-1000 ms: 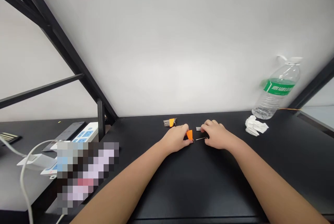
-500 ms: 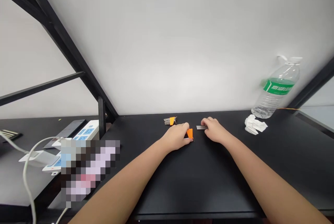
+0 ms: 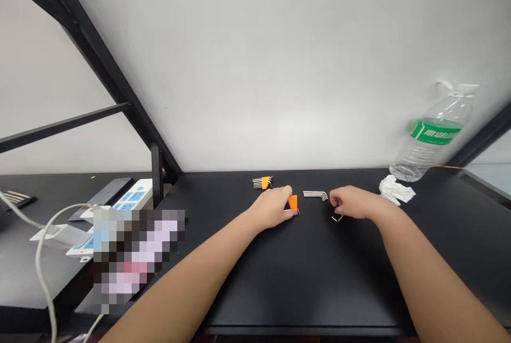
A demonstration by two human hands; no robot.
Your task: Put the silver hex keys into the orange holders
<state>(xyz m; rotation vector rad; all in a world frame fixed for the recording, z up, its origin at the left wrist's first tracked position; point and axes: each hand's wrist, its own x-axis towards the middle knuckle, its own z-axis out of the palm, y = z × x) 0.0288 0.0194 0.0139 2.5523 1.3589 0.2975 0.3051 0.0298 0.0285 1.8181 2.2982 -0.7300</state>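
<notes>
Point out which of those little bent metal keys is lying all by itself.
It's the small bent key just below the right hand. The other loose keys lie bunched side by side farther along the table, while this one sits apart.

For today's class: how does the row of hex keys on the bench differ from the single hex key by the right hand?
The row of hex keys is several keys side by side; the single hex key is one. The row lies left of the right hand; the single key sits just under its fingers. Both are bare L-shaped metal.
</notes>
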